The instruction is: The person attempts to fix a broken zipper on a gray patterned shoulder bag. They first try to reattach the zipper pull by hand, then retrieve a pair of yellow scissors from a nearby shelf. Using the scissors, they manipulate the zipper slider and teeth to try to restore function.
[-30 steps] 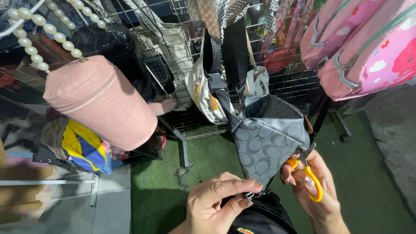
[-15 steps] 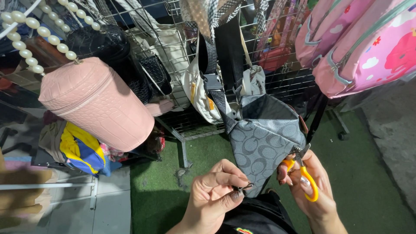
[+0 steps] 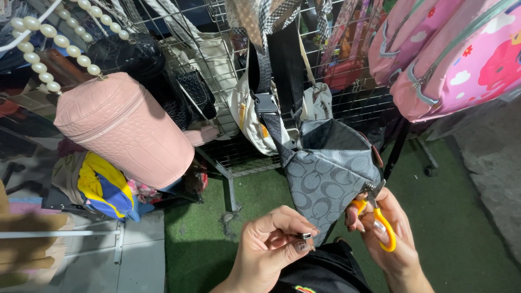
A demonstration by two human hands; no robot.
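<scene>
Scissors [image 3: 380,222] with yellow handles sit clamped in the right hand [image 3: 388,239]; the left hand [image 3: 271,244] pinches a small metal pull [image 3: 305,236] below the grey patterned bag [image 3: 325,179]. Steadying that pull taut should keep any cut clean.

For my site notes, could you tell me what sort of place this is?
Probably a bag stall or shop: a wire grid rack hung with bags, pink backpacks, and a pink cylinder bag with a pearl handle.

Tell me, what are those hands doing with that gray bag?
A person is working on a gray patterned bag that hangs by its black strap from a wire rack. The right hand holds small orange-handled scissors at the bag's lower edge. The left hand pinches a tiny metal piece just under the bag. A pink round bag hangs nearby.
</scene>
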